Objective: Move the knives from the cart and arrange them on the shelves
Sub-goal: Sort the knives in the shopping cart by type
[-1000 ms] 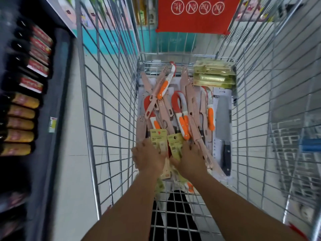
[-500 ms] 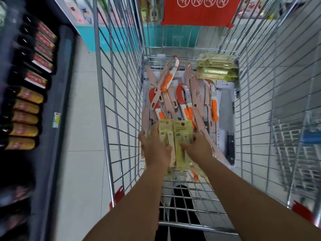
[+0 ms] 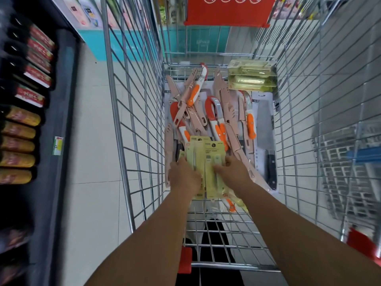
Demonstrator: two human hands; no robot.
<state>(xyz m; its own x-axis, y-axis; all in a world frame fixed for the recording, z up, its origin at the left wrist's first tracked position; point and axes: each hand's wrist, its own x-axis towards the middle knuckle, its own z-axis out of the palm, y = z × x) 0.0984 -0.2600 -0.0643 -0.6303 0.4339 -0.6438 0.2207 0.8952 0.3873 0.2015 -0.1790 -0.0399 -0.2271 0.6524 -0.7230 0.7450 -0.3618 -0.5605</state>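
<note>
both hands reach down into the wire cart (image 3: 132,124) and hold a small stack of yellow-green carded knife packs (image 3: 203,162) near the cart's near end. the left hand (image 3: 184,178) grips the stack's left edge, fingers curled under it; the right hand (image 3: 234,170) pinches the right side, thumb lying across the front card. at least two cards overlap, each a pale green backing with a slim light-handled knife under clear plastic; the print on them is too small to read, apart from a dark round mark at the top of the front one.

beyond the hands, loose knives lie heaped on the cart floor: many in pink sheaths (image 3: 193,118), too tangled to count, and about five orange-and-white handled knives (image 3: 218,124) among them. a steel cleaver with a black handle (image 3: 266,141) lies along the right side on a white card. at the far right corner sit stacked clear packs of yellowish knives (image 3: 251,77), three or so.

a red sign (image 3: 226,11) with white circled symbols hangs on the cart's far end. on the left, a dark shelf (image 3: 51,124) carries rows of red-labelled and yellow-labelled packets, blurred.
</note>
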